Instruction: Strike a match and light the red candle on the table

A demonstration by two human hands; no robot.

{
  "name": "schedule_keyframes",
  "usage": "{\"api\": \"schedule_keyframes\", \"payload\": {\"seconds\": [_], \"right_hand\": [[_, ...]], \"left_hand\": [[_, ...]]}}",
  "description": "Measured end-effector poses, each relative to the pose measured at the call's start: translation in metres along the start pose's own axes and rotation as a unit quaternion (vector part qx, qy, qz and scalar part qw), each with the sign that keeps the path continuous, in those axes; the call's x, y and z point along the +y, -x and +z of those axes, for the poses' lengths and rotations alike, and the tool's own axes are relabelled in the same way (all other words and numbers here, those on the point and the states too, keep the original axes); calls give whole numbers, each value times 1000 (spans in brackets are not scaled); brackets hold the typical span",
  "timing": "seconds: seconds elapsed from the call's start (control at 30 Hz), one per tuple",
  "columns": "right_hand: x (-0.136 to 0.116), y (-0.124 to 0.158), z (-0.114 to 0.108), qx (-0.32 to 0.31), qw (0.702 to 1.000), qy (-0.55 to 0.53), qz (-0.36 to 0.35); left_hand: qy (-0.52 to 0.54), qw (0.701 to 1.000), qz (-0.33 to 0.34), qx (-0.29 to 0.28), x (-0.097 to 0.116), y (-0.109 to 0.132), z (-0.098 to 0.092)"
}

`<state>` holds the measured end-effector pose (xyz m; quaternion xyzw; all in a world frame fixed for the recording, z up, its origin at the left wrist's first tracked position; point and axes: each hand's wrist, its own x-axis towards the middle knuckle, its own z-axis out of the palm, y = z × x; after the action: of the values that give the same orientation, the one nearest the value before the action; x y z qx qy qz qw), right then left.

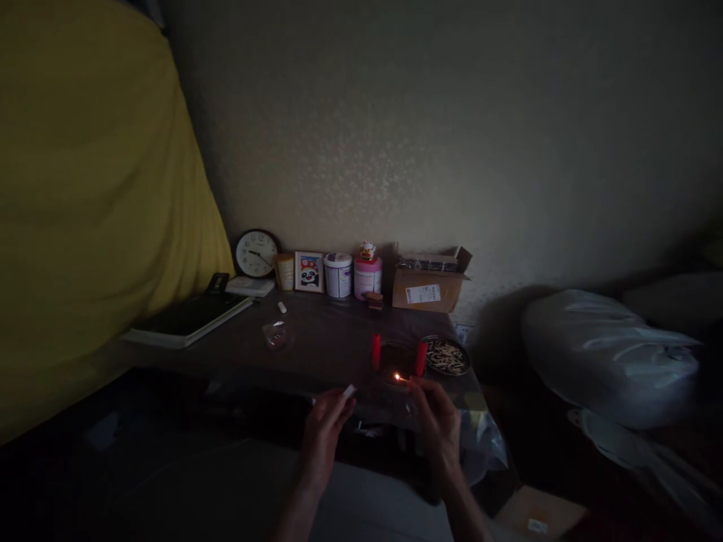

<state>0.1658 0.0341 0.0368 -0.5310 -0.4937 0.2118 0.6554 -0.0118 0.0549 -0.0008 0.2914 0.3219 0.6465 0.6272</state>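
Observation:
Between the thumb and fingers of my right hand [437, 421] is a burning match [404, 379], its flame pointing left. Just beyond the flame, two red candles stand upright: the left candle [376, 351] and the right candle [421, 357]. No flame shows on either candle. A dark round dish seems to lie between them, though the dimness blurs it. My left hand [327, 429] is closed on a small pale matchbox [349, 391], mostly hidden by the fingers, apart from the candles near the table's front edge. A round tray [468, 364] full of loose matchsticks [445, 357] sits right of the candles.
Along the wall stand a clock [257, 254], a picture frame [309, 272], a white tin [338, 276], a pink tin [367, 280] and an open cardboard box [426, 290]. A large book [189, 320] lies left. A plastic bag [610, 354] bulges at right.

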Motion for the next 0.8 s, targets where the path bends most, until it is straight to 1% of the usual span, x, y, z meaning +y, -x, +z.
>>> {"api": "schedule_keyframes", "payload": {"seconds": [0.3, 0.4, 0.5, 0.63, 0.7, 0.8], "right_hand": [[-12, -1, 2, 8, 995, -93, 40], [-13, -1, 3, -5, 992, -108, 57], [-13, -2, 3, -14, 992, -110, 59], [-16, -5, 6, -29, 989, -120, 81], [-19, -6, 8, -33, 988, -123, 82], [-26, -10, 11, -33, 992, -109, 55]], "left_hand": [[-3, 1000, 7, -8, 2, 0, 4], [3, 1000, 12, -6, 2, -1, 4], [6, 1000, 14, -10, 3, -1, 3], [10, 1000, 8, 7, 5, 0, 3], [15, 1000, 5, 9, 6, 0, 3], [19, 1000, 7, -2, 7, 0, 3]]}}
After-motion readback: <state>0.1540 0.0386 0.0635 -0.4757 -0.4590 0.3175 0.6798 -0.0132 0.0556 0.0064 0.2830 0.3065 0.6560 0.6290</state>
